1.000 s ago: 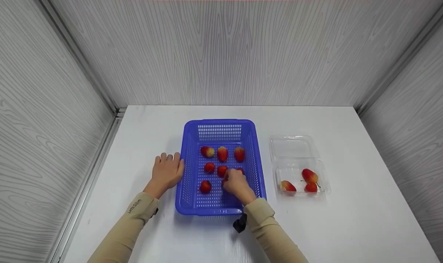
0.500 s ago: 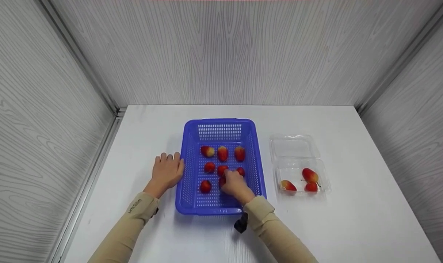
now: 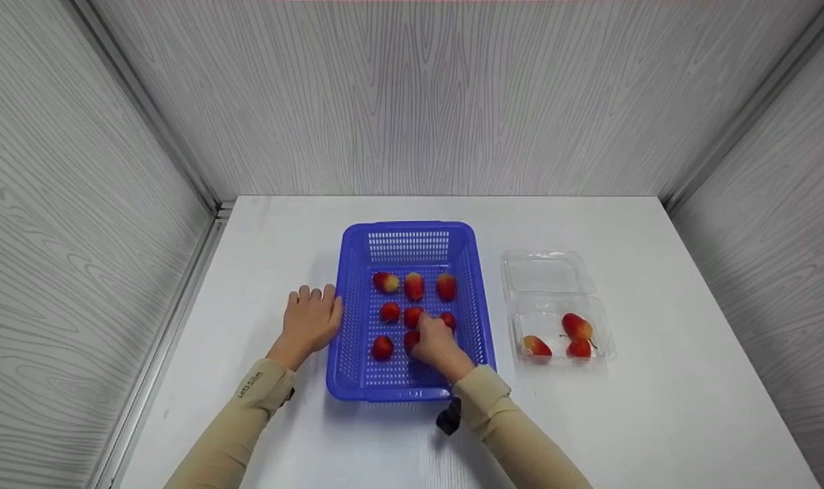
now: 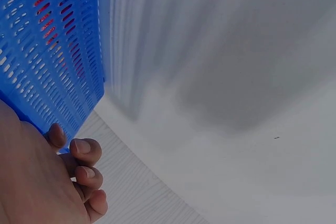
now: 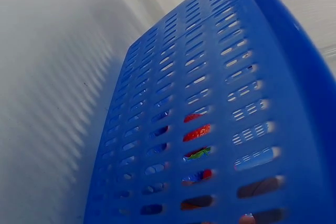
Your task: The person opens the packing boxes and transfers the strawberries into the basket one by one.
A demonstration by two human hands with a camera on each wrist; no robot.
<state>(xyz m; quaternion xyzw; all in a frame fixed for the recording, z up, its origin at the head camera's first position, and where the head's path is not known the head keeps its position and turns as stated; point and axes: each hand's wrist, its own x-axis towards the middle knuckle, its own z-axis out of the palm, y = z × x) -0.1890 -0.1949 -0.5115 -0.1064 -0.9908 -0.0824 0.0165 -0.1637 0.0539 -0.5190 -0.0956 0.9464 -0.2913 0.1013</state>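
A blue slotted plastic basket (image 3: 412,393) holds several fruits in rows. The far row is red-and-yellow oval fruits, one of them a middle oval fruit (image 3: 414,286); nearer ones are round and red. My left hand (image 3: 309,320) grips the left rim, thumb on top; in the left wrist view its other fingers (image 4: 89,178) are loosely bent outside the wall. Inside the basket my right hand (image 3: 437,345) pinches a round red fruit (image 3: 411,341), partly covered by the hand. The right wrist view mostly shows the basket wall (image 5: 199,77); the fingertips are largely hidden.
Right of the basket, a clear plastic clamshell box (image 3: 547,275) lies open on the white table (image 3: 663,394) with two red-and-yellow fruits and a small red one (image 3: 579,348) in it. Grey wood-grain panels (image 3: 412,102) enclose the table at the back and sides.
My right hand has shifted slightly left with the round red fruit, which shows more now. A red fruit at the right of its row has come into view. The left hand stays put.
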